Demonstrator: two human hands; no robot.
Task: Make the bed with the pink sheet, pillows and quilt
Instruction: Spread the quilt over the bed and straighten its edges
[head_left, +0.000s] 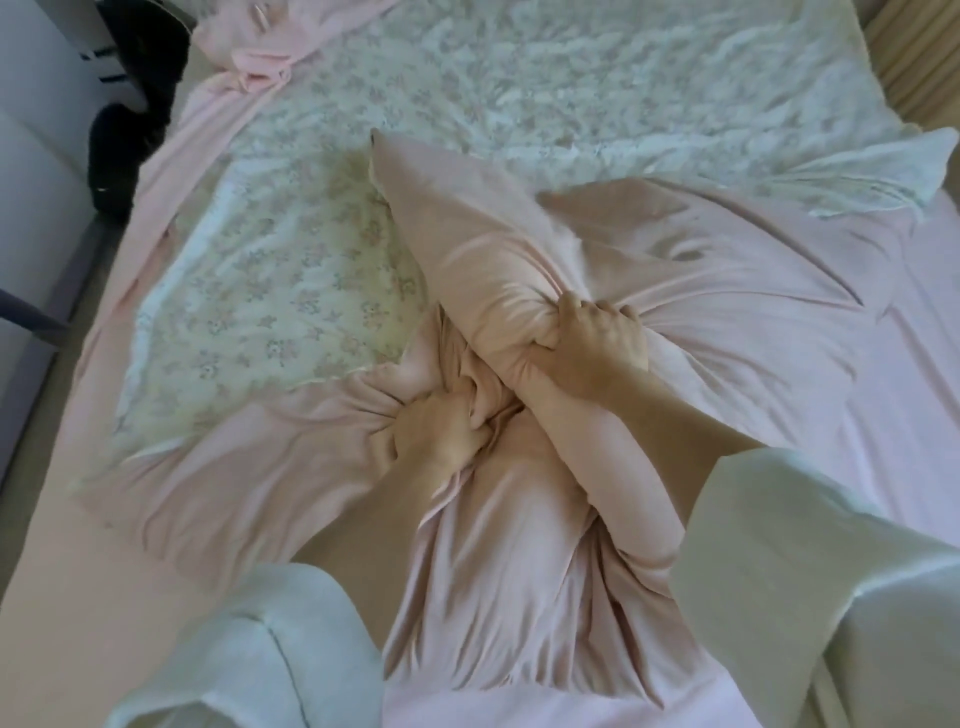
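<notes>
While the right hand (592, 338) clenched a fistful of the soft pink pillow (545, 249), the left hand (441, 431) bunched the pillow's loose, wrinkled pillowcase (498, 582) just below it. Beyond the pillow lay the puffy floral quilt (467, 93), rumpled over the pink sheet (909, 338); a knotted pink cloth (260, 67) sat at the quilt's far left corner.

Two bare hands are in view, the left hand (441, 428) and the right hand (592, 338), each coming out of a pale white sleeve, so two sleeves. One pink fabric pillow (467, 239) lies on the white floral quilt (519, 88), of which there is one. One pink cotton sheet (883, 364) lies beneath that quilt.
</notes>
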